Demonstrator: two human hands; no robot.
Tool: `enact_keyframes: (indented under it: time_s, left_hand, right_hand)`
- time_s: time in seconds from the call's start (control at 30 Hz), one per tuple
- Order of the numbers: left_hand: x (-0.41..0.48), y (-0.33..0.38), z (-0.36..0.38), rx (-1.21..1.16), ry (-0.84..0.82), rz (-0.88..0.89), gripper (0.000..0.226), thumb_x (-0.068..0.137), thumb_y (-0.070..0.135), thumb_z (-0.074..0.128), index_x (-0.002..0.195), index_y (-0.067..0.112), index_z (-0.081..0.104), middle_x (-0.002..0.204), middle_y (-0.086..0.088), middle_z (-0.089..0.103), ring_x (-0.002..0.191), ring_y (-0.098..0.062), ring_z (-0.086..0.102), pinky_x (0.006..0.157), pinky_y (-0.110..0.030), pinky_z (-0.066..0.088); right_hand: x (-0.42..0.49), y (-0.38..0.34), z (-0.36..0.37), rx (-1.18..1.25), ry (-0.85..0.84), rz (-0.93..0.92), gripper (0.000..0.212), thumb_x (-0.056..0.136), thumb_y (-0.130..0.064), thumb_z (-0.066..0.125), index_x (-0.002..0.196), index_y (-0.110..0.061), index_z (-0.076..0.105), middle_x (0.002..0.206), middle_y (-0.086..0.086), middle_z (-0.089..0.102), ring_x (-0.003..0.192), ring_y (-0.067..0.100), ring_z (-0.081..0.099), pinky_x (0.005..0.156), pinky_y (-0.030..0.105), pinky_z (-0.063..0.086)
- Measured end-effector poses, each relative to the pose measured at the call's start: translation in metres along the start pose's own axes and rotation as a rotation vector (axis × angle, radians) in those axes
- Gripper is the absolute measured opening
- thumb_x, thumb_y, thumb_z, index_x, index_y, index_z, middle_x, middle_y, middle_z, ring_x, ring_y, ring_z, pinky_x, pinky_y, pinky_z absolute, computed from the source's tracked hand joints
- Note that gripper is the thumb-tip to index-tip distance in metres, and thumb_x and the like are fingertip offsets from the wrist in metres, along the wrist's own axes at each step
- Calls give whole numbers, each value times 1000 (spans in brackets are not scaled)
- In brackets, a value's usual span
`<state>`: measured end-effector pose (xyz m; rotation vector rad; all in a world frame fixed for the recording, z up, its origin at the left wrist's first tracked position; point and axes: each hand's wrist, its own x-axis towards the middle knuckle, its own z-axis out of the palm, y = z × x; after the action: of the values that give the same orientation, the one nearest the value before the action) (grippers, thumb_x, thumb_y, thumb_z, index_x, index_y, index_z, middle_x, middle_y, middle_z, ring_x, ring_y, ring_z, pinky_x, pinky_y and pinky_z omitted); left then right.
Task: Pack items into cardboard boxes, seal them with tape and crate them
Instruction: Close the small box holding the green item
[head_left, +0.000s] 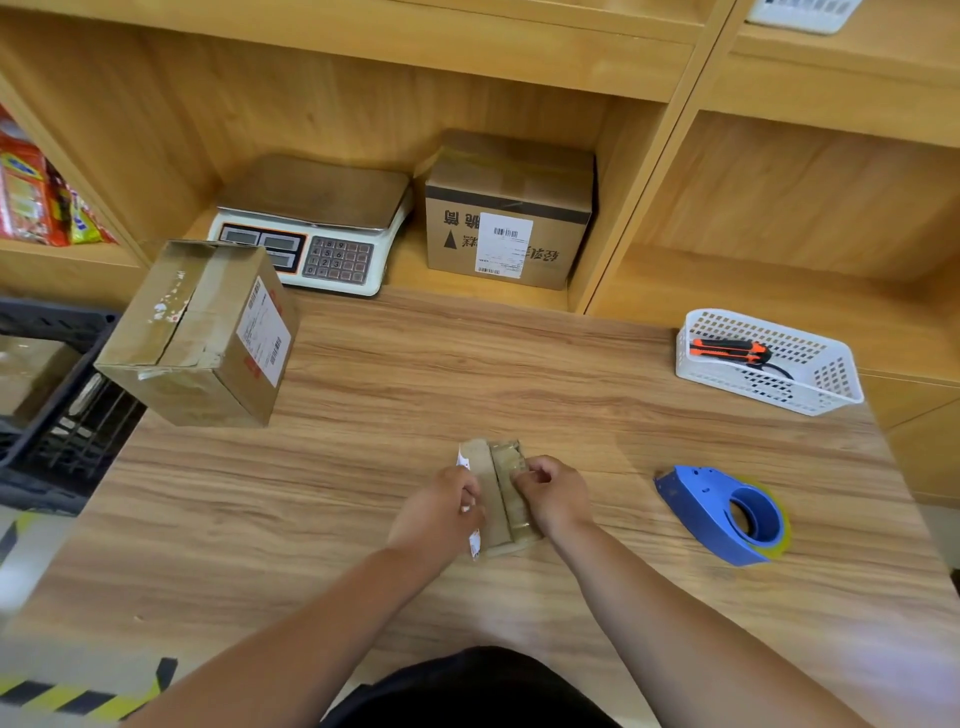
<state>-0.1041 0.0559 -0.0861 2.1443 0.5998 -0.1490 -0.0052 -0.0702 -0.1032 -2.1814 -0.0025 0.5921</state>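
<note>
A small flat cardboard box (497, 483) with tape across its top lies on the wooden table (415, 374), near the front middle. My left hand (447, 506) grips its left edge, where a white label sticks out. My right hand (550, 493) holds its right side with curled fingers. A blue tape dispenser (727, 512) lies on the table to the right of my hands. A larger sealed cardboard box (202, 332) with a white label sits tilted at the table's left edge.
A black crate (57, 415) holding a box stands beside the table on the left. A weighing scale (317, 223) and a labelled cardboard box (509, 213) sit in the shelf behind. A white basket (769, 364) holds an orange utility knife (727, 351) at right.
</note>
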Motion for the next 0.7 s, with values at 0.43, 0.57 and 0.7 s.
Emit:
enact_keyframes:
  time_s: [0.43,0.57,0.7]
  left_hand:
    - [28,-13,-11,114,26,-2,45,76,24,70,119,23,55,104,7,50,103,-13,45,80,-24,37]
    - [27,-14,-8,-53,56,-120,27,79,22,69,104,20,59,102,4,52,93,-12,52,71,-22,42]
    - [27,-14,-15,-127,56,-140,11,92,19,51,92,23,62,97,3,61,80,-9,57,58,-20,40]
  right_hand:
    - [-19,0,2,-259,-245,-258,47,74,-51,71,115,-31,61,100,-7,63,93,12,57,80,25,47]
    - [-29,-1,5,-764,-280,-302,111,65,-72,60,151,-19,14,137,-5,43,125,18,39,108,37,28]
    - [-34,-7,5,-865,-273,-339,114,71,-66,61,152,-17,-2,141,-1,39,125,20,41,106,35,31]
